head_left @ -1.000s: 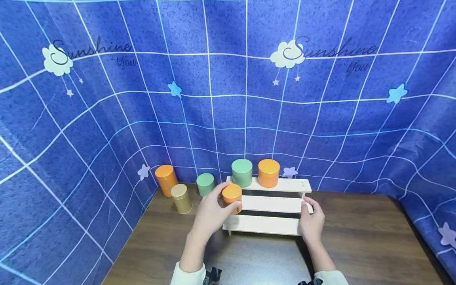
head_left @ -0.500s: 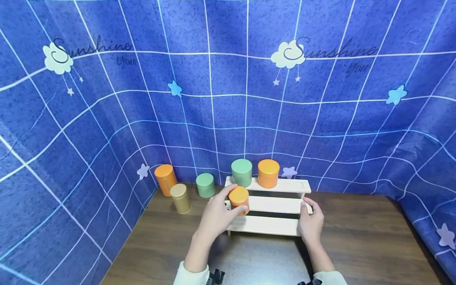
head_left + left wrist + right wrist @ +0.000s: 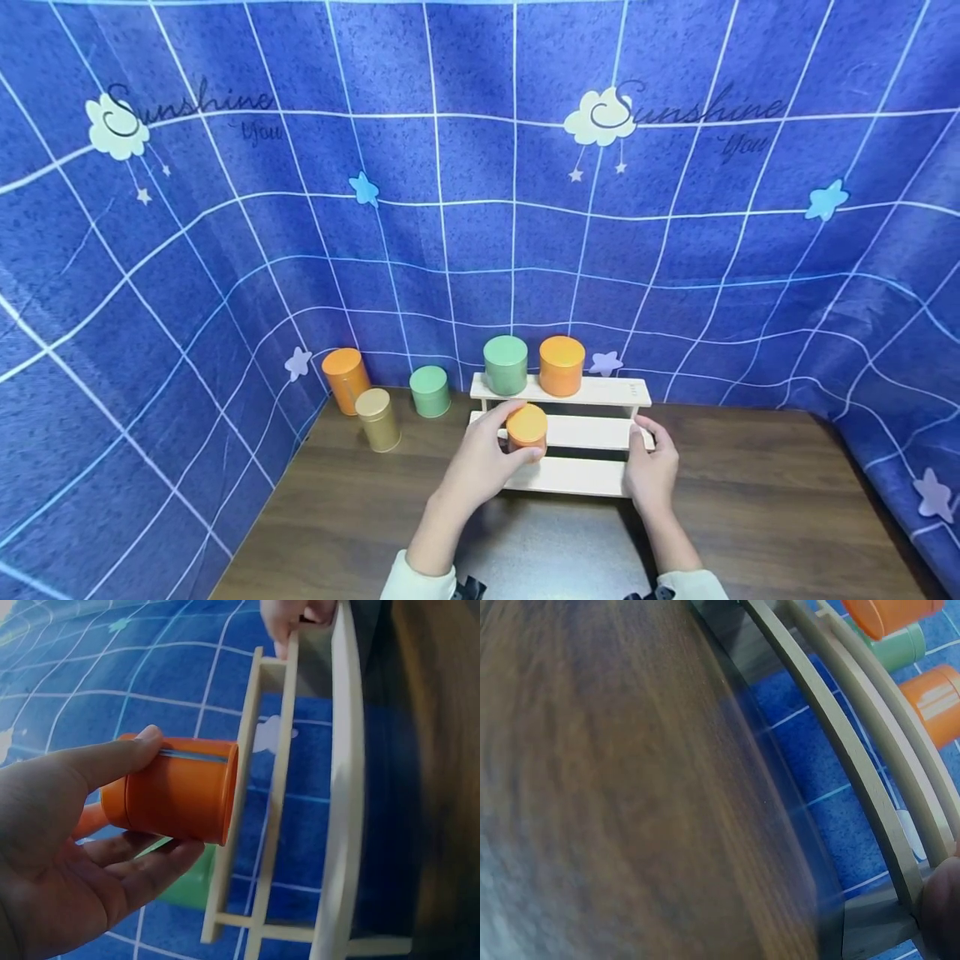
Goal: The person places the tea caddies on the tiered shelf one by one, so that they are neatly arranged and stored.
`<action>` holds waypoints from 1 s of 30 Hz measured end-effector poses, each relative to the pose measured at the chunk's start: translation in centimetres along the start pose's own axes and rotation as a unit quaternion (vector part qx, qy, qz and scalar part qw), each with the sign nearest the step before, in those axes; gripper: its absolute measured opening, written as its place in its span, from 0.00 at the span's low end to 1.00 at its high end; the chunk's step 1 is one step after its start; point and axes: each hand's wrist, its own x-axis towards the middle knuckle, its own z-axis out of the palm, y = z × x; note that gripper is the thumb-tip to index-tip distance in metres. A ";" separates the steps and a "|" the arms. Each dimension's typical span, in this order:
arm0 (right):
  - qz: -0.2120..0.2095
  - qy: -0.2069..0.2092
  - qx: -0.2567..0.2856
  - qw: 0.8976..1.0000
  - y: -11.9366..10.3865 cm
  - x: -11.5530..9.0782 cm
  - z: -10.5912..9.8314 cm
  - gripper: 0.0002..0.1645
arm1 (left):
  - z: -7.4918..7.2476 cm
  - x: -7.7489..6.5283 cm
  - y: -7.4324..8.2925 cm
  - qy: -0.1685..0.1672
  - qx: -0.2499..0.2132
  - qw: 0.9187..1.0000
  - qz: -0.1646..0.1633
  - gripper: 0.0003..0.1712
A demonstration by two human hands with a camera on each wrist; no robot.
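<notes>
Currently we have our left hand [image 3: 480, 458] wrapped around a short orange tin [image 3: 527, 425], thumb on one side and fingers on the other. The tin is upright in front of the left half of the three-tier rack [image 3: 570, 477], its lid against the middle tier as we look down. Whether its base touches the rack, we cannot tell. Our right hand [image 3: 652, 469] grips the rack's right end at the middle tier, thumb on the near side.

On the rack's top tier we see a green tin [image 3: 506, 367] left of centre and an orange-lidded tin [image 3: 562, 367] just right of it, a narrow gap between them. Past that second tin, the pale board runs on to the rack's right edge. On the two lower tiers, a length of board shows between our hands.

Left of the rack, a small green tin [image 3: 430, 392] stands near its end, a gold canister [image 3: 378, 421] farther left, and a tall orange canister [image 3: 346, 381] farthest out, by the cloth.

Behind the rack hangs the blue gridded cloth [image 3: 480, 250]. The wooden tabletop [image 3: 750, 475] reaches well beyond the rack's right end and forward of its front edge, giving our forearms room.
</notes>
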 end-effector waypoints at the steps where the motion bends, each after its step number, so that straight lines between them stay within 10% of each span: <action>1: -0.001 0.000 0.000 1.000 0.0 0.0 0.0 0.15 | 0.3 0.0 0.0 -0.005 -0.002 1.000 0.001 0.40; 30: -0.029 0.017 0.006 0.999 0.5 0.1 0.3 0.15 | 5.6 3.3 2.5 -0.017 -0.011 0.998 0.066 0.41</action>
